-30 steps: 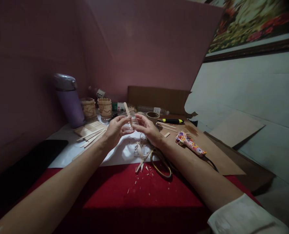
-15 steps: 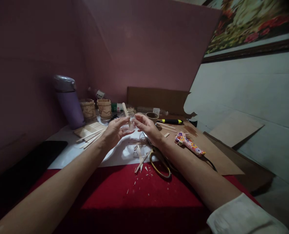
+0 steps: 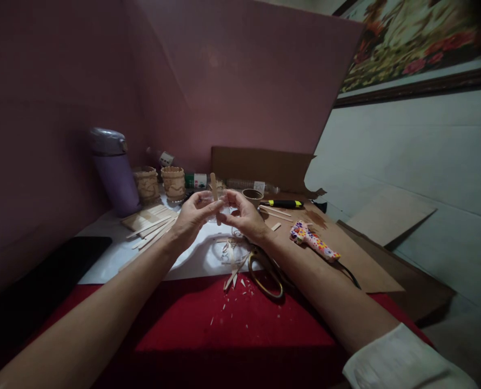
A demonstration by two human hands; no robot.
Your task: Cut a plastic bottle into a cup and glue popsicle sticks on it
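Observation:
Between my hands is a small clear plastic container (image 3: 224, 209), partly hidden by the fingers. An upright craft stick (image 3: 214, 189) stands against its near side, its top rising above my fingers. My left hand (image 3: 194, 219) is closed around the container's left side, its thumb at the stick. From the right, my right hand (image 3: 244, 216) grips the container, thumb close to the stick's lower part. Below the hands lie wood scraps and curled fibres (image 3: 231, 251) and scissors (image 3: 267, 275) with yellowish handles, partly covered by my right forearm.
Loose craft sticks (image 3: 149, 224) lie on white paper at left, near a purple bottle (image 3: 117, 181) and two stick-covered cups (image 3: 173, 183). At right are a flower-patterned glue gun (image 3: 313, 241), a black-yellow utility knife (image 3: 283, 203) and a brown cup (image 3: 252, 195). Plastic bottles (image 3: 240, 185) lie behind.
The craft stick has gone from leaning to nearly upright and sits slightly further right. My fingers have closed in around the container, and both thumbs have come to the stick.

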